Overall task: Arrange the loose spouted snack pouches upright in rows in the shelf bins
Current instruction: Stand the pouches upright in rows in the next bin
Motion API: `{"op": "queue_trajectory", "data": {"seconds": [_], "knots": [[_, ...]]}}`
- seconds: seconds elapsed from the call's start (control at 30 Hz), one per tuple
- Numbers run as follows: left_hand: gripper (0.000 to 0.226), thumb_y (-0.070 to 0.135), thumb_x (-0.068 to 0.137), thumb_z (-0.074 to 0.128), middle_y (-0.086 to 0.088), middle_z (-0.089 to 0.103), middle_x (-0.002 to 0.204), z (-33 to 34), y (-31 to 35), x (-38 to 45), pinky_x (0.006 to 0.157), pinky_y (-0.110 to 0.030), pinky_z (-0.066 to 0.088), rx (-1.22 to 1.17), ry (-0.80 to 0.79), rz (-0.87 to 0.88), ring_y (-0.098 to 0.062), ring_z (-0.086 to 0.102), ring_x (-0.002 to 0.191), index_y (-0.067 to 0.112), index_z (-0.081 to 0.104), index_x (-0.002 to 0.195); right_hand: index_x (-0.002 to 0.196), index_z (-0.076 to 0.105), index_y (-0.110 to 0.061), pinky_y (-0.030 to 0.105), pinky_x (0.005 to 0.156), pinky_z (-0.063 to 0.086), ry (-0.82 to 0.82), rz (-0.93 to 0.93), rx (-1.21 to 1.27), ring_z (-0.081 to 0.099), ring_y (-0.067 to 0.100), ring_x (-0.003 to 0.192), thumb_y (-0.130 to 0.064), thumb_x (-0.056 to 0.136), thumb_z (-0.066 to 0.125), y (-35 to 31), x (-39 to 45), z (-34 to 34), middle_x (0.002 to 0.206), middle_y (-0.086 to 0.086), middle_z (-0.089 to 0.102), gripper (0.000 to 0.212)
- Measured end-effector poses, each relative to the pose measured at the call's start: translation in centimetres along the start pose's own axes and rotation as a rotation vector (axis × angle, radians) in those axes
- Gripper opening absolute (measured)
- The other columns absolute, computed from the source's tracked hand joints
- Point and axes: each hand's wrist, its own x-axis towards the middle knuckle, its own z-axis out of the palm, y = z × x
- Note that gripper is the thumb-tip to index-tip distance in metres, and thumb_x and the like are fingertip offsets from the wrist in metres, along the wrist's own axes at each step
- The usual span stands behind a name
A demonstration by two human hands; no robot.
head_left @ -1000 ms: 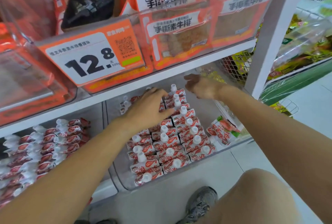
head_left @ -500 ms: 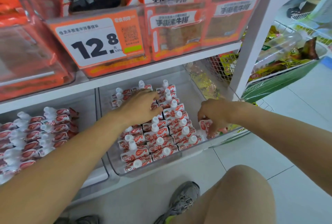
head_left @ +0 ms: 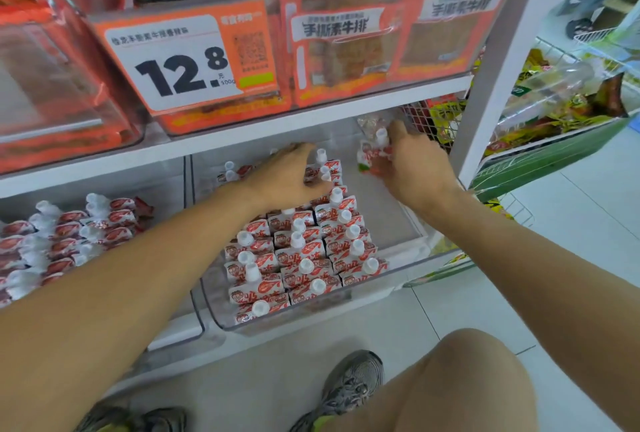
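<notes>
Three rows of upright spouted pouches are held in the clear bin. Their far end is pressed by the flat, unclenched left hand. One loose pouch is gripped by the right hand over the bin's bare right side.

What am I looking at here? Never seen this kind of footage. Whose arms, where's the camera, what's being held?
There is no machine here. A person wears a camera on the head, so the one view looks forward and down past their own two arms at a shop shelf. The left hand rests on the rows of pouches standing upright in the clear bin on the lower shelf. The right hand has a grip on one loose pouch over the bare right side of that bin. A second bin of pouches sits to the left, and above hangs a price tag reading 12.8.
</notes>
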Motion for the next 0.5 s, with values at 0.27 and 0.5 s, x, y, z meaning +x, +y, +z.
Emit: {"op": "queue_trajectory", "data": {"seconds": [0.27, 0.5], "knots": [[0.054, 0.05, 0.09, 0.054, -0.009, 0.064, 0.113, 1.5, -0.9, -0.6, 0.084, -0.041, 0.05, 0.038, 0.011, 0.061, -0.025, 0.059, 0.1, 0.015, 0.045, 0.13, 0.096, 0.071, -0.007, 0.037, 0.092, 0.055, -0.212, 0.157, 0.796, 0.068, 0.021, 0.099, 0.002, 0.085, 0.069, -1.9, 6.1, 7.0, 0.101, 0.004, 0.071, 0.015], [0.057, 0.043, 0.09, 0.055, -0.007, 0.045, 0.138, 1.5, -1.2, -0.7, 0.114, -0.038, 0.023, 0.274, 0.127, 0.023, -0.025, 0.031, 0.134, 0.013, 0.044, 0.137, 0.098, 0.072, -0.014, 0.045, 0.091, 0.056, -0.23, 0.217, 0.881, 0.068, 0.021, 0.096, -0.005, 0.087, 0.072, -0.2, 7.5, 9.3, 0.102, 0.008, 0.073, 0.015]]}}
